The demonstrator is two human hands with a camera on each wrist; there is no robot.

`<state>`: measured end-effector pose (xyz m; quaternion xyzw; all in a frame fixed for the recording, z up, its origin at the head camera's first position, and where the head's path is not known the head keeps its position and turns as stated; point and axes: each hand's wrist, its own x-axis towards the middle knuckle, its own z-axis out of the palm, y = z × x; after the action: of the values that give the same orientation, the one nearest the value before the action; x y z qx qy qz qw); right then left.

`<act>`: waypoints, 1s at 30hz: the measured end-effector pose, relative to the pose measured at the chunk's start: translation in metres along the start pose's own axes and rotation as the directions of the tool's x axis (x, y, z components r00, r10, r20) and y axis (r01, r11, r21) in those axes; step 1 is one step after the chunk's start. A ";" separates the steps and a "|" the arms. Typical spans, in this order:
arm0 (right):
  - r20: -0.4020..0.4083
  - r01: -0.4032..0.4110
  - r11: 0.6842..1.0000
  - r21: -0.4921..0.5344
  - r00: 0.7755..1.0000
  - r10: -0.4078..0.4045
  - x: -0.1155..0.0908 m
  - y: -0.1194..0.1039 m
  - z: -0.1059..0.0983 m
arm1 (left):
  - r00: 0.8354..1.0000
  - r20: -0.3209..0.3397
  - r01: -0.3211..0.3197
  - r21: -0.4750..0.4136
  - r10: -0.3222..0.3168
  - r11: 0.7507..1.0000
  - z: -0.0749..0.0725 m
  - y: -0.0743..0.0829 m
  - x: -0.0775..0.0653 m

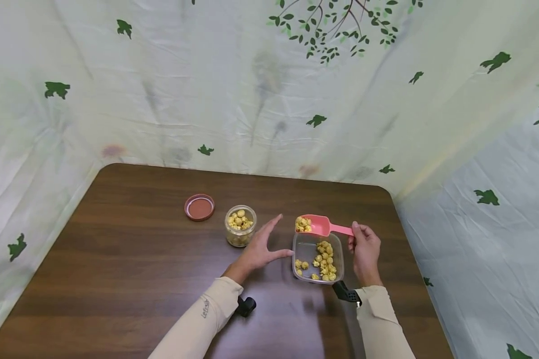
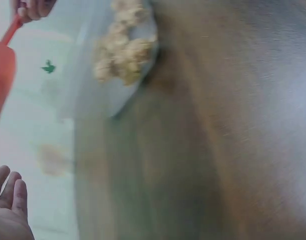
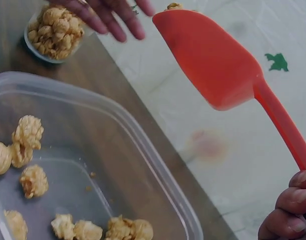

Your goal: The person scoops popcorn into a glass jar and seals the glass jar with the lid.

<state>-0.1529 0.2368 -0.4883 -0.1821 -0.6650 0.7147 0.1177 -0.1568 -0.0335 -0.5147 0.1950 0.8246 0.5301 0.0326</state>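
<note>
My right hand (image 1: 366, 252) grips the handle of a pink scoop (image 1: 320, 225), seen from below in the right wrist view. Popcorn (image 1: 303, 224) fills the scoop's front end, held above the far rim of a clear plastic container (image 1: 295, 271). Inside that container lie several more popcorn pieces (image 1: 327, 259), mostly along its right side. My left hand (image 1: 260, 248) has its fingers spread, between the container and a glass jar (image 1: 238, 240) heaped with popcorn. Its thumb reaches to the container's left rim in the head view.
A round red lid (image 1: 199, 207) lies on the brown table (image 1: 117, 259), left of the jar. Pale fabric (image 1: 233, 89) printed with leaves hangs behind the table and along its sides. A black strap (image 1: 347, 293) is on the right wrist.
</note>
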 end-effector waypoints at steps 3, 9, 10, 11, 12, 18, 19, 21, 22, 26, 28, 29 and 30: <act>0.003 0.009 1.000 0.008 1.000 -0.009 0.001 -0.003 0.003 | 0.999 -0.029 -0.041 0.004 0.041 0.999 -0.009 0.009 0.004; 0.012 0.015 1.000 0.022 1.000 -0.016 0.003 -0.008 0.014 | 0.992 -0.056 -0.114 0.023 0.115 0.993 -0.033 0.024 0.010; 0.013 0.017 1.000 0.026 1.000 -0.018 0.003 -0.009 0.016 | 0.991 -0.061 -0.114 0.028 0.115 0.993 -0.038 0.026 0.011; 0.013 0.021 0.999 0.032 1.000 -0.021 0.003 -0.010 0.019 | 0.991 -0.068 -0.111 0.036 0.113 0.993 -0.042 0.026 0.011; 0.017 0.025 0.999 0.034 1.000 -0.026 0.003 -0.011 0.021 | 0.991 -0.074 -0.110 0.044 0.113 0.993 -0.047 0.026 0.012; 0.038 0.042 0.998 0.042 0.998 -0.044 0.004 -0.013 0.034 | 0.986 -0.124 -0.100 0.110 0.113 0.989 -0.072 0.021 0.013; 0.040 0.041 0.998 0.045 0.998 -0.043 0.005 -0.013 0.037 | 0.985 -0.130 -0.098 0.115 0.112 0.989 -0.076 0.019 0.012; 0.044 0.033 0.998 0.051 0.998 -0.036 0.005 -0.013 0.042 | 0.984 -0.137 -0.093 0.128 0.110 0.987 -0.084 0.016 0.011; 0.049 0.031 0.998 0.050 0.998 -0.034 0.004 -0.013 0.044 | 0.984 -0.141 -0.087 0.126 0.105 0.988 -0.087 0.013 0.010; 0.064 0.013 0.999 0.052 0.998 -0.016 0.004 -0.015 0.052 | 0.981 -0.167 -0.075 0.129 0.096 0.989 -0.097 0.004 0.007; 0.067 0.011 0.999 0.052 0.998 -0.015 0.004 -0.015 0.055 | 0.978 -0.183 -0.080 0.130 0.103 0.988 -0.100 -0.002 0.006; 0.066 0.008 0.999 0.053 0.998 -0.011 0.004 -0.014 0.056 | 0.975 -0.192 -0.084 0.131 0.109 0.988 -0.101 -0.005 0.006; 0.065 0.008 0.999 0.052 0.998 -0.011 0.004 -0.014 0.058 | 0.973 -0.200 -0.087 0.132 0.112 0.987 -0.102 -0.008 0.005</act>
<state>-0.1822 0.1871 -0.4720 -0.1524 -0.6507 0.7366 0.1040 -0.1907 -0.1222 -0.4765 0.1818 0.8435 0.4971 -0.0919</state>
